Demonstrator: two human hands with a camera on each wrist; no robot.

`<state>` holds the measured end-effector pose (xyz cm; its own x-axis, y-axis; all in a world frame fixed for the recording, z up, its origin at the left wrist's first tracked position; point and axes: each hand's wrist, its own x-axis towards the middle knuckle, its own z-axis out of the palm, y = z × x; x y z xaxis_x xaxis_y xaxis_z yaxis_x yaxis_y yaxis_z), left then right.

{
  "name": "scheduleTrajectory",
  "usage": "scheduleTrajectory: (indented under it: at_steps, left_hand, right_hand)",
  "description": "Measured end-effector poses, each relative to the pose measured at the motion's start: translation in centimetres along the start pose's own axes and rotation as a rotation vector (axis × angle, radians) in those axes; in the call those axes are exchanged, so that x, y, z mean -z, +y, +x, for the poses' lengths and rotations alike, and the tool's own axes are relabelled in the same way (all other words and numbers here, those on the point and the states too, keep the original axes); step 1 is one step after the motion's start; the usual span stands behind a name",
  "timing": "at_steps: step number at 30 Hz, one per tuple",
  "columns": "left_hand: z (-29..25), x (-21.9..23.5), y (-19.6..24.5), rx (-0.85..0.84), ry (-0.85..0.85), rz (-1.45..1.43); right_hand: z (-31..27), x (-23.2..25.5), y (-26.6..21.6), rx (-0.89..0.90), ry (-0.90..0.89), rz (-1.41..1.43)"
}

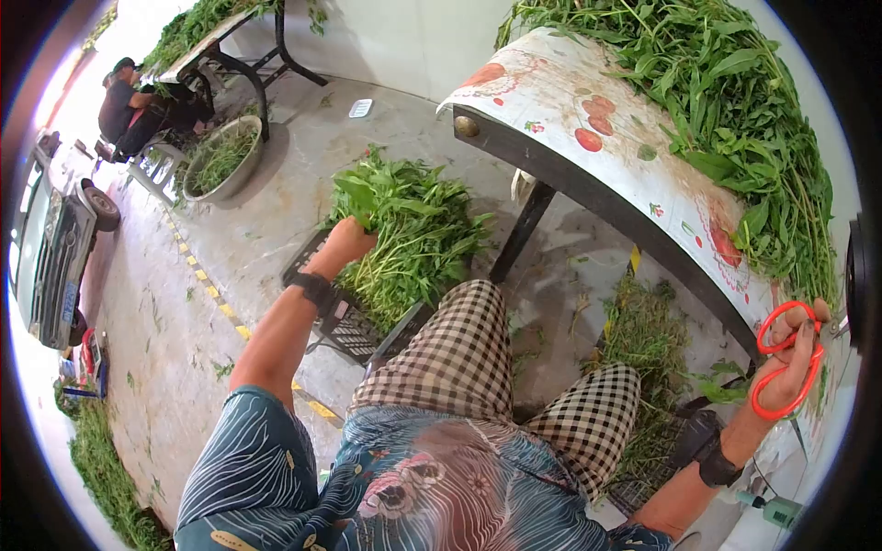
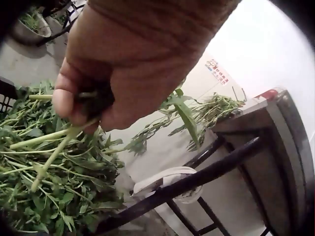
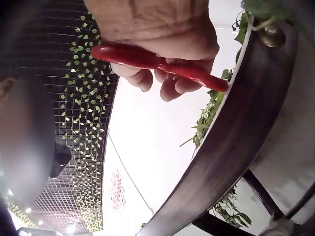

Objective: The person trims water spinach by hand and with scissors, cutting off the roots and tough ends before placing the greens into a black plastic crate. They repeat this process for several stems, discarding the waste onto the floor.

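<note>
The left hand (image 1: pixel 344 246) grips leafy green stems over a heap of cut greens (image 1: pixel 413 230) in a black crate (image 1: pixel 344 321). In the left wrist view, that hand (image 2: pixel 123 73) has its fingers curled round the stems (image 2: pixel 54 142), with the heap (image 2: pixel 59 187) below. Beside the table's edge at the right, the right hand (image 1: pixel 790 363) holds red-handled scissors (image 1: pixel 781 404). The right wrist view shows the scissors' handles (image 3: pixel 192 74) across the right hand (image 3: pixel 162 54); their blades are hidden there.
A table with a fruit-print cloth (image 1: pixel 588 119) carries a long pile of greens (image 1: pixel 753 119). More greens (image 1: pixel 643 331) lie on the floor beneath. At the far left are a seated person (image 1: pixel 133 110), a basin of greens (image 1: pixel 220 165) and a parked vehicle (image 1: pixel 55 248).
</note>
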<state>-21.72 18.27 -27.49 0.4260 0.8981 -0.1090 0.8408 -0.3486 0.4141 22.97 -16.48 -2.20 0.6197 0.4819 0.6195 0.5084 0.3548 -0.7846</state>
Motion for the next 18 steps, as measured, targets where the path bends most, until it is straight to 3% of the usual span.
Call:
scheduleTrajectory:
  at_steps: [3, 4, 7, 8, 12, 15, 18]
  left_hand:
    - [2.6, -1.6, -0.3, -0.042, 0.135, 0.007]
    - [3.1, -2.1, -0.4, 0.019, 0.055, 0.014]
    - [3.3, -5.4, -1.5, 0.009, 0.347, -0.077]
    - [3.8, -6.0, -2.0, 0.133, 0.207, -0.067]
    - [3.8, -6.9, -1.4, 0.233, -0.117, -0.104]
    - [3.3, -8.5, -2.0, 0.103, -0.138, -0.143]
    - [3.8, -9.1, -1.4, 0.160, -0.250, -0.101]
  right_hand:
    - [0.2, 0.4, 0.5, 0.033, -0.067, 0.019]
    - [0.2, 0.0, 0.6, 0.040, -0.066, 0.030]
    - [0.4, 0.1, 1.3, -0.007, -0.086, 0.071]
    - [0.6, 0.4, 1.6, -0.035, -0.097, 0.085]
    - [2.0, 1.7, 2.4, -0.145, -0.147, 0.196]
    - [2.5, 1.6, 2.3, -0.162, -0.153, 0.288]
    - [2.8, 1.5, 2.7, -0.118, -0.136, 0.314]
